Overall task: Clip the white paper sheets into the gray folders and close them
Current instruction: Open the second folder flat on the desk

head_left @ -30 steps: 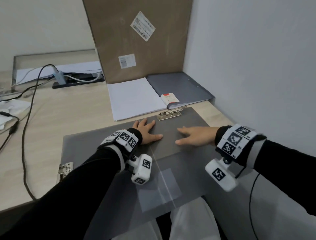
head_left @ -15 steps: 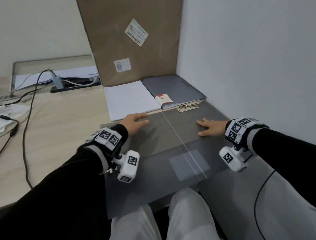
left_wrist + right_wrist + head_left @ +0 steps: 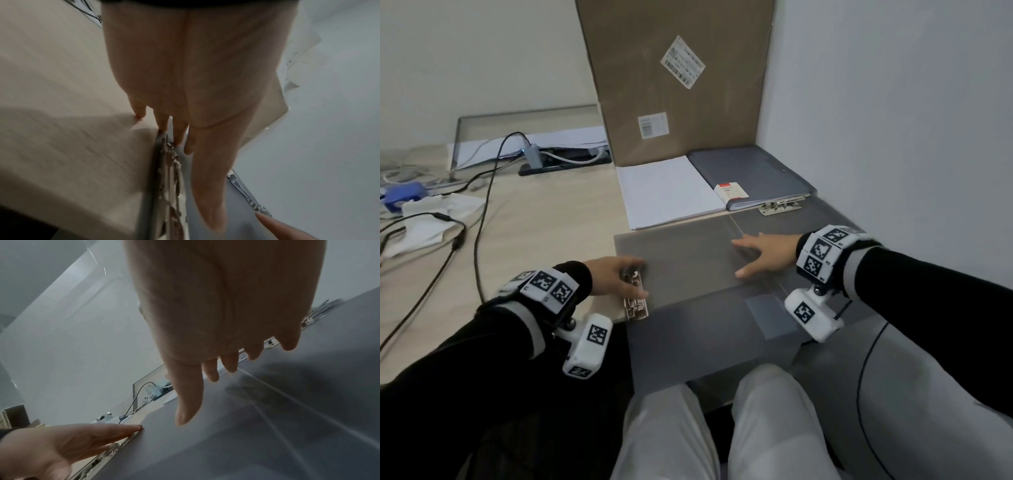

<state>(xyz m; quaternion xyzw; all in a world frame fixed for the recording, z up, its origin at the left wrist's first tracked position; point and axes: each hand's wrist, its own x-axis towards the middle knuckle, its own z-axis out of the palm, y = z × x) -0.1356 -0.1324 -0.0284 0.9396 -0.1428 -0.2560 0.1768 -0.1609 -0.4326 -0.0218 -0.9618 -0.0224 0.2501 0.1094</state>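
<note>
An open gray folder lies flat at the desk's front edge, with one metal clip on its left edge and another metal clip at its far right corner. My left hand rests with straight fingers on the left edge, right beside the left clip. My right hand lies flat, fingers spread, on the folder's middle. A stack of white paper sheets sits just behind the folder. A closed gray folder with a red-and-white label lies beside the stack, by the wall.
A tall cardboard box stands behind the paper. Black cables, crumpled white paper and a blue object lie at the left. A white wall bounds the right side. My knees are under the desk edge.
The open folder has slid right, toward the wall. My left hand went from the folder's middle to its left edge by the clip; my right hand stayed flat on it.
</note>
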